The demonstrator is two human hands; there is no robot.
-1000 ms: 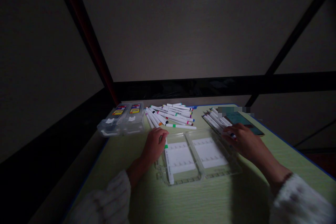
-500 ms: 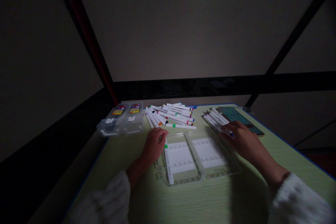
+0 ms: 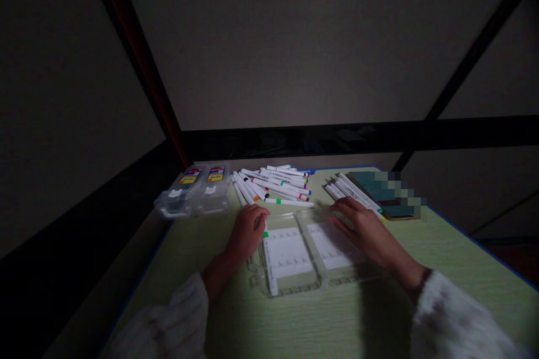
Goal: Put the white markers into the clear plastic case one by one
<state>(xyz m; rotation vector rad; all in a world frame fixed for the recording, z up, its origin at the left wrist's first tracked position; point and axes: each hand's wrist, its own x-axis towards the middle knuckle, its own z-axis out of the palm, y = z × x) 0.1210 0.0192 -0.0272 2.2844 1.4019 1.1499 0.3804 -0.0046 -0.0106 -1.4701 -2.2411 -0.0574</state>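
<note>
A clear open case [image 3: 320, 283] with two compartments lies on the green table in front of me. One white marker with a green band [image 3: 268, 258] lies in its left compartment. My left hand [image 3: 246, 233] rests curled on the case's left rim, beside that marker. My right hand [image 3: 362, 230] lies over the far corner of the right compartment, fingers stretched out flat, nothing visible in them. Just beyond it lies a row of white markers [image 3: 351, 193]. A loose pile of markers [image 3: 273, 185] lies beyond the case at the middle.
A closed clear box with coloured labels [image 3: 196, 193] stands at the far left of the table. A dark flat object, partly blurred, [image 3: 387, 193] lies at the far right. Dark frame bars [image 3: 337, 137] and a wall stand behind the table. The room is dim.
My right hand has slid left from the row of markers on the right to the far rim of the case's right compartment. My left hand has stayed where it was.
</note>
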